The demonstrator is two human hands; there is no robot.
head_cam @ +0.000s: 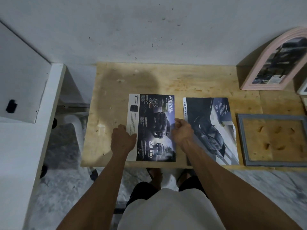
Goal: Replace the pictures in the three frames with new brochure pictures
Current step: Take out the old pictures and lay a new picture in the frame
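A dark car brochure page (154, 117) lies flat on the wooden table (166, 78). My left hand (122, 140) rests on its white left margin. My right hand (181, 131) pinches its right edge with curled fingers. A second brochure page (214, 123), marked "DOUBLE CAB", lies just to the right, partly under my right forearm. Right of that, a grey rectangular frame (242, 140) lies flat with bare table showing through it. A pink arched frame (259, 67) with a picture in it leans against the wall at the back right.
A white wall runs behind the table. A white cabinet (21, 80) stands to the left. At the right edge, parts of other frames (303, 90) peek in. The table's front edge is near my body, with a marbled floor (63, 180) below.
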